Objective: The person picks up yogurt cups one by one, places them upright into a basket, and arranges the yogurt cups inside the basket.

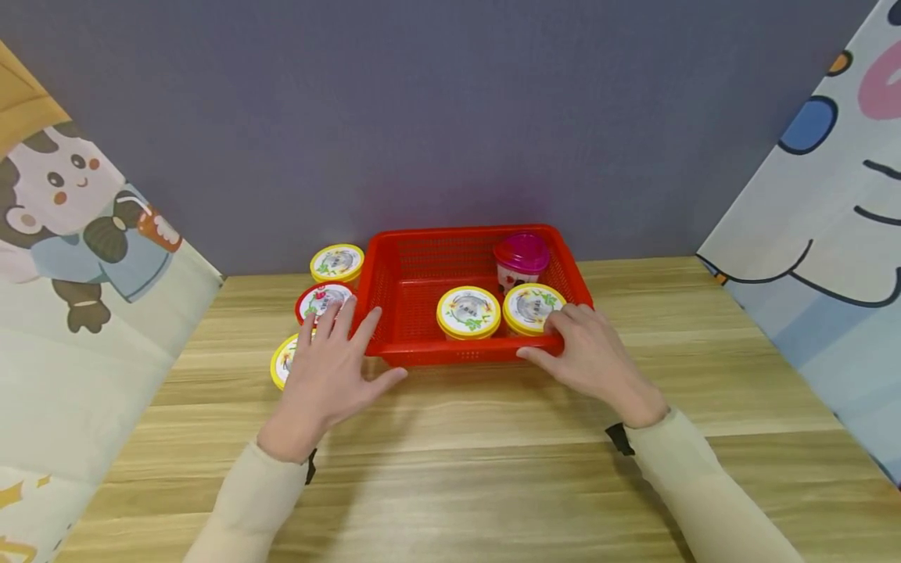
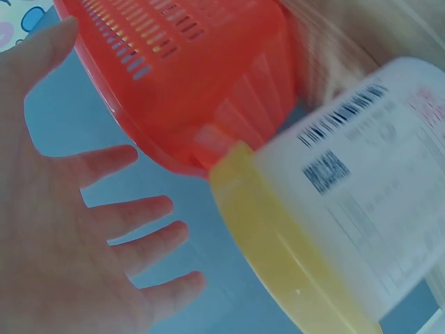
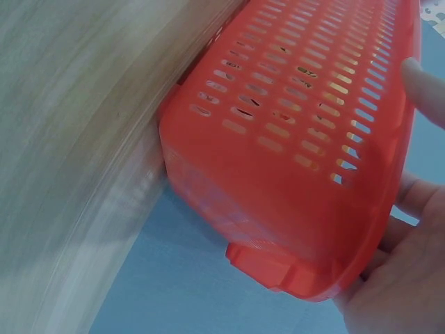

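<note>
A red plastic basket [image 1: 422, 356] with slotted walls stands on the wooden table. My right hand [image 1: 587, 356] grips its near right corner, thumb outside the rim and fingers over the inner side; the right wrist view shows the hand [image 3: 410, 271] at that rim. Inside are a yellow-lidded tub [image 1: 468, 311], a second yellow-lidded tub [image 1: 533, 307] beside the right fingers, and a cup with a magenta lid [image 1: 522, 254]. My left hand [image 1: 327, 375] is spread flat near the basket's left front corner, above a red-lidded tub [image 1: 313, 301], holding nothing.
Left of the basket stand a yellow-lidded tub [image 1: 337, 263] at the back and another yellow-lidded tub [image 1: 283, 361] partly hidden by the left hand. A grey partition [image 1: 450, 117] rises behind the table [image 1: 450, 469]. Cartoon-printed sheets [image 1: 127, 227] flank both sides.
</note>
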{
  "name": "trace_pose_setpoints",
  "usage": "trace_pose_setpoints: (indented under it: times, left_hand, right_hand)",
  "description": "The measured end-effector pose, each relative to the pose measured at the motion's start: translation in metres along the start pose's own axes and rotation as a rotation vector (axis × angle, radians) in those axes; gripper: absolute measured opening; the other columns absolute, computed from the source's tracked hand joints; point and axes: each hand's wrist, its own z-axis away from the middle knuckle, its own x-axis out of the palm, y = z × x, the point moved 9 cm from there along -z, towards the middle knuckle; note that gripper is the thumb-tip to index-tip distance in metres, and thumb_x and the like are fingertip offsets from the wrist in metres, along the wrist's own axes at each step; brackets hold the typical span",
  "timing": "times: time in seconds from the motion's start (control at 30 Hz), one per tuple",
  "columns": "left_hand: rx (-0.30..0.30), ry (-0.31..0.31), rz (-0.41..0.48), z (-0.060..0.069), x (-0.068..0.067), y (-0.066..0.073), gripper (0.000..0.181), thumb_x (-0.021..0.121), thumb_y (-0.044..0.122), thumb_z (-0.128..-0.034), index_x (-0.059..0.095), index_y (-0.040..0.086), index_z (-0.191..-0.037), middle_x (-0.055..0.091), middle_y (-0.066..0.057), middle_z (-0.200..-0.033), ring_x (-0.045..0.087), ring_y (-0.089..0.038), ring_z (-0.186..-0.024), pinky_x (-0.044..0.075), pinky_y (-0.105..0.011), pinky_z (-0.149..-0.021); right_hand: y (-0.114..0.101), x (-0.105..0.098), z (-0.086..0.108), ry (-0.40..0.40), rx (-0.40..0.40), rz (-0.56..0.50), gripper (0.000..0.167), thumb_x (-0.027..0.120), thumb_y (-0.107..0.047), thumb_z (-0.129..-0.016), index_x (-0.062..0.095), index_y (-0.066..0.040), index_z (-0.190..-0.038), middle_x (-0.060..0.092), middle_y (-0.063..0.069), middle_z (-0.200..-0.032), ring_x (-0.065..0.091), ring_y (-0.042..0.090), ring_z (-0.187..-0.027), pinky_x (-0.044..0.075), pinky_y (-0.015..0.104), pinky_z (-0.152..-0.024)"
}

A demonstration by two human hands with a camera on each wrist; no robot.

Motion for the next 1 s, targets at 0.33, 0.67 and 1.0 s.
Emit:
trace_pose_setpoints:
  times: [0.33, 0.67, 1.0]
  left_hand:
    - [-0.016, 0.034, -0.005, 0.005, -0.005, -0.018, 0.085, 0.067, 0.062, -0.0855, 0.048, 0.009, -0.149, 0.037, -0.025, -0.155, 0.033, -0.045, -0.142, 0.019, -0.066, -0.114]
    - [-0.044, 0.009, -0.041, 0.01, -0.003, -0.036, 0.082, 0.065, 0.064, -0.0865, 0.051, 0.009, -0.146, 0.043, -0.026, -0.147, 0.038, -0.046, -0.136, 0.025, -0.066, -0.11]
    - [-0.135, -0.068, -0.018, 0.013, 0.006, -0.053, 0.087, 0.061, 0.068, -0.0885, 0.045, 0.011, -0.152, 0.045, -0.029, -0.143, 0.043, -0.051, -0.127, 0.035, -0.068, -0.099]
  right_hand:
    - [0.001, 0.001, 0.0, -0.007, 0.015, 0.009, 0.047, 0.079, -0.052, -0.084, 0.062, -0.008, -0.088, 0.057, 0.005, -0.082, 0.05, 0.025, -0.082, 0.039, 0.04, -0.074]
    - [0.002, 0.002, -0.001, -0.008, 0.016, 0.002, 0.047, 0.079, -0.052, -0.084, 0.062, -0.008, -0.089, 0.057, 0.005, -0.083, 0.05, 0.025, -0.084, 0.039, 0.04, -0.075]
    - [0.001, 0.002, 0.0, -0.008, 0.01, 0.006, 0.047, 0.079, -0.051, -0.083, 0.062, -0.008, -0.09, 0.058, 0.006, -0.084, 0.051, 0.025, -0.083, 0.04, 0.041, -0.075]
